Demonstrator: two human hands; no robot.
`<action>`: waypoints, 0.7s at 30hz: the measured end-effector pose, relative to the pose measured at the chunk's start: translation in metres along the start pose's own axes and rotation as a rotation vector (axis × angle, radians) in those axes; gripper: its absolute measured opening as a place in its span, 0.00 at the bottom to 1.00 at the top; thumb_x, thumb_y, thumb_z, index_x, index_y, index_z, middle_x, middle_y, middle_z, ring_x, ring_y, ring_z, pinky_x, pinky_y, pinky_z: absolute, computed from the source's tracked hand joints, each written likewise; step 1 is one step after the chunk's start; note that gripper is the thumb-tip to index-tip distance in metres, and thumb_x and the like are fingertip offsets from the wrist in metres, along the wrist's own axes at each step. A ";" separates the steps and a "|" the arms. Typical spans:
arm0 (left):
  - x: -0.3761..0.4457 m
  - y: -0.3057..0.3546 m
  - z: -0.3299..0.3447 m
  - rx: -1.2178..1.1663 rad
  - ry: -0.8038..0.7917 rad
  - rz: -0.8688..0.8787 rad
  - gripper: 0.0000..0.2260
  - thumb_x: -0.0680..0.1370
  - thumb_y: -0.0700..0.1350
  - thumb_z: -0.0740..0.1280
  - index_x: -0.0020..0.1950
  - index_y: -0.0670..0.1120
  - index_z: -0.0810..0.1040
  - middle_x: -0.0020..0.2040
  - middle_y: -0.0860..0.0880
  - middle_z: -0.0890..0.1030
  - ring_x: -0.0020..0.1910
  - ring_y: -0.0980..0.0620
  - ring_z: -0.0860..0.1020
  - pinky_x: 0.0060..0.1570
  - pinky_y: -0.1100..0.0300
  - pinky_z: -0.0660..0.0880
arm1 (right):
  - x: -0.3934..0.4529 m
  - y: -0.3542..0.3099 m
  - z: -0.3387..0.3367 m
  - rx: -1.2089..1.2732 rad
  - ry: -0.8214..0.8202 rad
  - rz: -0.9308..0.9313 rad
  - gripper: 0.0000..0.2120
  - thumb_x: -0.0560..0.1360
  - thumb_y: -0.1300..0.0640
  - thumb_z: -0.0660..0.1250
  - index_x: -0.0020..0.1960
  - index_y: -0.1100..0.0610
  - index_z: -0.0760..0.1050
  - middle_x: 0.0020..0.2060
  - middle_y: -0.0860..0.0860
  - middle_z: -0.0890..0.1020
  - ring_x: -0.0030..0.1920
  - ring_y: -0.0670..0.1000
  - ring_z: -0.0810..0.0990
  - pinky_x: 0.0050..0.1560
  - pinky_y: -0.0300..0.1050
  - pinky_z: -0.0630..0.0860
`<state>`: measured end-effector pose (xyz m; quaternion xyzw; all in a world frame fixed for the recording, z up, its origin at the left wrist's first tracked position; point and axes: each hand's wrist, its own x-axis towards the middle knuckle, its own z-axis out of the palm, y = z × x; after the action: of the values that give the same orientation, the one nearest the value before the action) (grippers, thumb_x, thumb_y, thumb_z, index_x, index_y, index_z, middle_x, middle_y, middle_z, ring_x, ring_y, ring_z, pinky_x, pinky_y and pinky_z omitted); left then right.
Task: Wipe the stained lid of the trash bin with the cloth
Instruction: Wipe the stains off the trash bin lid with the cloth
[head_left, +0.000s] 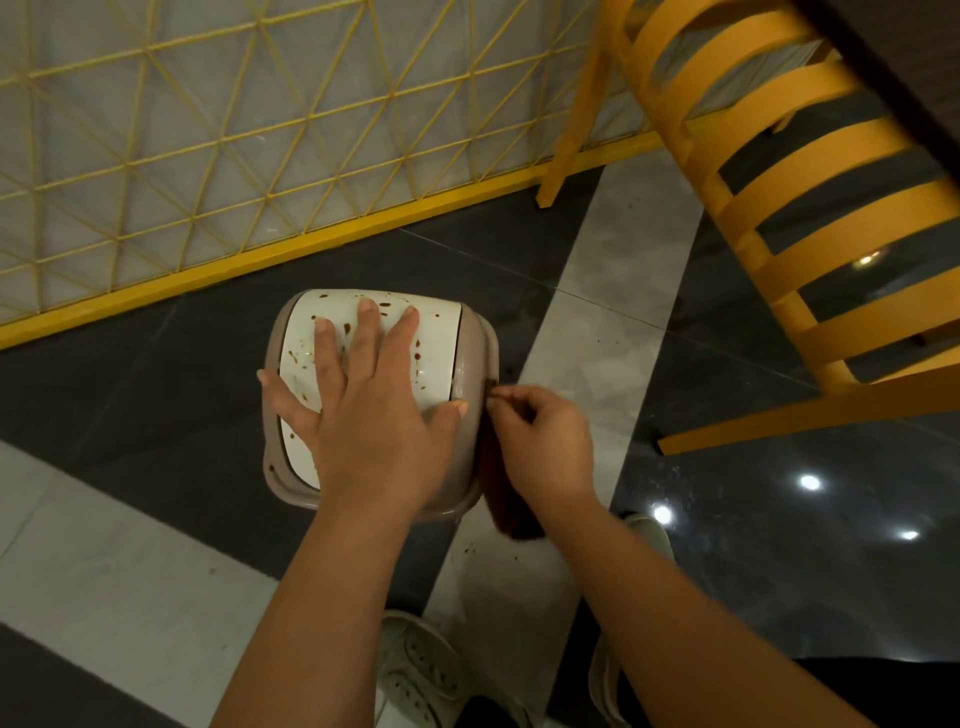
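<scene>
Left hand steadies the stained lid while the right takes up the cloth.

The left hand (363, 400) lies flat with fingers spread on the white lid (436, 343) of the trash bin (480, 358), brown spots beyond its fingertips. The right hand (545, 441) pinches the dark cloth (506, 512), which hangs limp below its fingers beside the bin's right wall. The bin is probably light plastic and prone to sliding; the cloth is soft, best bunched in the palm.
</scene>
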<state>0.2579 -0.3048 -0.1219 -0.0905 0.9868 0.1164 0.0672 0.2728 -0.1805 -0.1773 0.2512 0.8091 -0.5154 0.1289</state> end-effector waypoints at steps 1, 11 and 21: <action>0.000 0.000 0.000 0.004 0.003 0.001 0.36 0.73 0.59 0.66 0.75 0.61 0.50 0.78 0.55 0.45 0.76 0.49 0.38 0.65 0.37 0.29 | 0.014 -0.008 0.001 -0.026 0.024 -0.010 0.07 0.77 0.51 0.64 0.52 0.46 0.80 0.43 0.42 0.82 0.43 0.42 0.79 0.45 0.37 0.75; 0.004 0.000 0.000 0.006 -0.007 -0.005 0.36 0.73 0.60 0.66 0.75 0.61 0.50 0.78 0.55 0.45 0.76 0.49 0.37 0.65 0.37 0.29 | -0.058 0.033 -0.001 -0.110 -0.100 -0.049 0.07 0.77 0.49 0.66 0.53 0.43 0.79 0.46 0.38 0.82 0.47 0.38 0.79 0.50 0.33 0.75; 0.002 -0.003 0.000 -0.014 -0.017 0.009 0.36 0.73 0.60 0.65 0.75 0.62 0.49 0.78 0.56 0.44 0.75 0.49 0.37 0.65 0.37 0.30 | -0.036 0.023 -0.027 0.485 -0.155 0.372 0.05 0.78 0.52 0.65 0.50 0.49 0.79 0.45 0.50 0.84 0.46 0.52 0.83 0.49 0.47 0.81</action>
<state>0.2568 -0.3076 -0.1227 -0.0854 0.9857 0.1246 0.0746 0.3164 -0.1584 -0.1666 0.3784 0.5905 -0.6784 0.2187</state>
